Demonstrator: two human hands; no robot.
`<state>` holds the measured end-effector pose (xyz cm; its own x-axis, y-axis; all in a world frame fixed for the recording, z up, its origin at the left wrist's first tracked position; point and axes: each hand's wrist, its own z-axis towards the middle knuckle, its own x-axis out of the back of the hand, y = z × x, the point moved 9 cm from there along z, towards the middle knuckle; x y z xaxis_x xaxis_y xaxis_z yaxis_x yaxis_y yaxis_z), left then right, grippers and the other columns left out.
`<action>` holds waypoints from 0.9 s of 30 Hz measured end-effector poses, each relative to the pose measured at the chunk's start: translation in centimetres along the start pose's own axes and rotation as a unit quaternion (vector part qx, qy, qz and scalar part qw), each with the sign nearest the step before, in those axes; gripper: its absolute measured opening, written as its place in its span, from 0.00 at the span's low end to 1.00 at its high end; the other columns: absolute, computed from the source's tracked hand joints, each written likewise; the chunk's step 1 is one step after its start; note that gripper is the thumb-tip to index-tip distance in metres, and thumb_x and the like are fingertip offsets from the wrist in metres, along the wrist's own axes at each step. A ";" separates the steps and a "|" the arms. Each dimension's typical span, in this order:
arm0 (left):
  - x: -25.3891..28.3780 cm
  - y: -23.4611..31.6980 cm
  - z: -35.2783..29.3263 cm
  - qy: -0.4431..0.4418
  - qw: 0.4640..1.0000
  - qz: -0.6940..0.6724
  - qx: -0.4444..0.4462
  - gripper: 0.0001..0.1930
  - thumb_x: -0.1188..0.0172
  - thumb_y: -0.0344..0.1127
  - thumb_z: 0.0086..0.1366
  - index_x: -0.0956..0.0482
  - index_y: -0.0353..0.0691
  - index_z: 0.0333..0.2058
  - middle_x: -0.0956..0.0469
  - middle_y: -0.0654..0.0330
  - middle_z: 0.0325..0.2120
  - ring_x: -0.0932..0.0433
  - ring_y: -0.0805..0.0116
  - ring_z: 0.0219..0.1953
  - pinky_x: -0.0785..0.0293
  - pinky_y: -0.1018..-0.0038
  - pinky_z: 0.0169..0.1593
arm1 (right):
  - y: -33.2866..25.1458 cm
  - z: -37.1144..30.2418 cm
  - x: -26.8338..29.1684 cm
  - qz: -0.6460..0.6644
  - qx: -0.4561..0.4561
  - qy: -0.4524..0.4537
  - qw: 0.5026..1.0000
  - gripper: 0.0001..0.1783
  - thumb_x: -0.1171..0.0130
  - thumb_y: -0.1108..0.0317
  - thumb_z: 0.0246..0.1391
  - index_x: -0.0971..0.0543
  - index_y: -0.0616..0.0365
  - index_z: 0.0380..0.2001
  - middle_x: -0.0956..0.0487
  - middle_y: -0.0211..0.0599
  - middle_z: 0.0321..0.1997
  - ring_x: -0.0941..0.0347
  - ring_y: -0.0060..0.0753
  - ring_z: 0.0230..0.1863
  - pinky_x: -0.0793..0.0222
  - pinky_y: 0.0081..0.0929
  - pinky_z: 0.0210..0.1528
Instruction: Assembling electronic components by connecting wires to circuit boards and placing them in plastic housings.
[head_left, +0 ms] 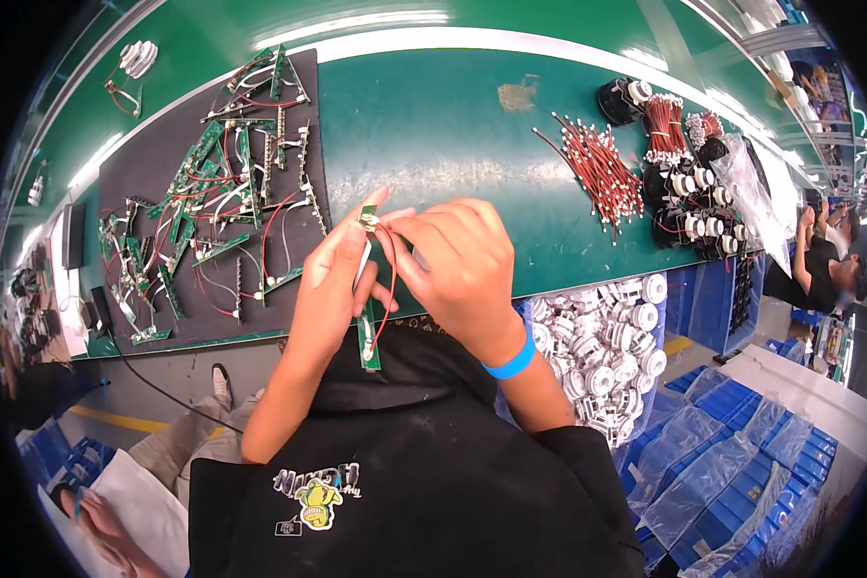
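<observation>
A narrow green circuit board (369,358) stands roughly upright in front of my chest, gripped by my left hand (326,277) with thumb and fingers closed around its upper part. From a white connector near the board's top, a red wire (393,260) loops down to its lower end. The thumb and forefinger of my right hand (464,265) pinch at the wire's upper end beside that connector; the exact contact is partly covered by the fingers. A blue band (512,358) circles my right wrist.
Several wired circuit boards (202,183) lie tangled on a dark mat (289,241) to the left. Red wire bundles (602,173) and black-and-white round parts (708,226) sit at the right. Below the table edge is a bin of white parts (602,356), near stacked blue crates (742,472).
</observation>
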<state>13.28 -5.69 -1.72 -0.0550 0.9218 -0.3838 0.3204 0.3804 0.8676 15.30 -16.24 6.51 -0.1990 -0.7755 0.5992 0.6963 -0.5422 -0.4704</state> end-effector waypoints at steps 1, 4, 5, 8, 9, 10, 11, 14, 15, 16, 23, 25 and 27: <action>0.0 0.1 0.0 0.007 1.000 0.018 -0.007 0.27 0.61 0.48 0.72 0.40 0.34 0.61 0.26 0.51 0.51 0.45 0.87 0.13 0.27 0.82 0.22 | 0.1 -0.1 -0.1 0.000 -0.002 0.001 1.000 0.08 0.33 0.75 0.38 0.22 0.58 0.24 0.25 0.31 0.24 0.27 0.32 0.27 0.33 0.32 0.34; 0.0 0.5 -0.1 0.019 0.998 0.056 -0.006 0.27 0.63 0.49 0.73 0.39 0.34 0.61 0.25 0.52 0.49 0.43 0.86 0.14 0.29 0.83 0.22 | -0.1 -0.5 -0.4 0.005 0.005 0.016 1.000 0.08 0.33 0.75 0.39 0.23 0.58 0.24 0.25 0.31 0.23 0.27 0.33 0.26 0.33 0.32 0.34; 0.1 0.6 -0.1 0.025 0.997 0.072 -0.003 0.27 0.63 0.50 0.73 0.38 0.35 0.60 0.24 0.52 0.48 0.42 0.86 0.15 0.29 0.82 0.22 | -0.2 -0.5 -0.4 0.012 0.003 0.016 1.000 0.08 0.33 0.75 0.39 0.23 0.59 0.25 0.25 0.31 0.23 0.27 0.33 0.26 0.33 0.32 0.34; 0.3 0.3 0.0 0.024 0.996 0.088 -0.008 0.27 0.63 0.50 0.73 0.37 0.35 0.60 0.24 0.53 0.47 0.40 0.86 0.15 0.28 0.82 0.23 | -0.2 -0.8 -0.6 0.022 0.001 0.017 1.000 0.08 0.34 0.76 0.40 0.23 0.59 0.26 0.25 0.33 0.24 0.27 0.34 0.27 0.33 0.32 0.34; 0.2 0.3 0.0 0.024 0.996 0.089 -0.007 0.27 0.63 0.50 0.73 0.37 0.35 0.60 0.24 0.53 0.47 0.40 0.86 0.15 0.28 0.82 0.23 | -0.1 -1.0 -0.7 0.025 0.002 0.018 1.000 0.08 0.34 0.76 0.41 0.23 0.60 0.27 0.25 0.33 0.24 0.27 0.35 0.28 0.33 0.32 0.35; 0.0 0.4 0.0 0.026 0.995 0.097 -0.010 0.27 0.63 0.50 0.72 0.37 0.34 0.60 0.24 0.53 0.47 0.40 0.86 0.15 0.28 0.82 0.23 | -0.1 -1.1 -0.7 0.025 0.000 0.018 1.000 0.08 0.34 0.76 0.41 0.23 0.60 0.27 0.25 0.33 0.24 0.27 0.35 0.28 0.33 0.32 0.35; -0.1 0.5 0.1 0.025 0.994 0.105 -0.011 0.27 0.63 0.50 0.72 0.37 0.34 0.60 0.24 0.53 0.48 0.39 0.86 0.16 0.28 0.81 0.23 | 0.0 -1.2 -0.7 0.025 -0.003 0.022 0.999 0.08 0.35 0.76 0.41 0.23 0.60 0.27 0.25 0.33 0.24 0.27 0.35 0.28 0.33 0.33 0.35; -0.5 0.4 0.1 0.028 0.997 0.067 -0.004 0.27 0.62 0.49 0.72 0.37 0.32 0.59 0.25 0.54 0.48 0.41 0.86 0.15 0.28 0.81 0.23 | 0.5 -1.2 -0.5 0.035 -0.022 -0.008 0.999 0.10 0.34 0.76 0.41 0.23 0.61 0.30 0.24 0.35 0.29 0.27 0.37 0.33 0.33 0.34 0.39; -0.4 0.2 0.3 0.021 0.999 0.038 0.003 0.26 0.62 0.48 0.72 0.37 0.32 0.59 0.25 0.54 0.49 0.43 0.86 0.14 0.28 0.81 0.23 | 0.6 -1.1 -0.7 0.050 -0.034 -0.043 0.997 0.13 0.34 0.75 0.41 0.23 0.62 0.33 0.23 0.37 0.33 0.26 0.39 0.37 0.33 0.36 0.42; -0.3 0.0 0.5 0.014 1.000 0.009 0.010 0.26 0.62 0.47 0.72 0.36 0.32 0.58 0.25 0.55 0.50 0.45 0.86 0.14 0.27 0.81 0.23 | 0.5 -0.8 0.1 0.048 -0.037 -0.044 0.997 0.13 0.34 0.75 0.41 0.23 0.62 0.33 0.23 0.37 0.33 0.26 0.39 0.37 0.33 0.36 0.42; 1.6 0.5 1.1 0.082 0.994 -0.020 -0.066 0.21 0.62 0.41 0.73 0.36 0.32 0.57 0.23 0.52 0.43 0.45 0.85 0.14 0.33 0.83 0.23 | 3.5 -8.6 4.1 0.067 -0.365 -0.017 0.928 0.33 0.32 0.67 0.43 0.30 0.60 0.54 0.24 0.43 0.45 0.30 0.45 0.48 0.35 0.39 0.50; 1.2 0.3 1.1 0.045 0.996 -0.047 -0.060 0.22 0.61 0.41 0.73 0.36 0.31 0.57 0.24 0.51 0.43 0.44 0.84 0.15 0.34 0.82 0.24 | 4.0 -12.7 2.1 0.183 -0.493 -0.078 0.847 0.30 0.33 0.71 0.46 0.30 0.62 0.53 0.21 0.39 0.36 0.25 0.33 0.38 0.31 0.30 0.43; 1.7 0.4 0.9 0.054 0.995 -0.061 -0.053 0.22 0.61 0.41 0.73 0.37 0.31 0.57 0.24 0.51 0.43 0.43 0.84 0.16 0.34 0.82 0.24 | 4.8 -13.5 2.7 0.227 -0.521 -0.032 0.822 0.26 0.35 0.73 0.48 0.29 0.64 0.51 0.21 0.36 0.33 0.25 0.27 0.34 0.31 0.25 0.39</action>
<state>14.22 -4.05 -2.28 -0.1898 0.8686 -0.4577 0.2033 0.4908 0.8472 8.83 -25.34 -2.85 -0.0223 -0.9739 0.2257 -0.2874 -0.2100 -0.9345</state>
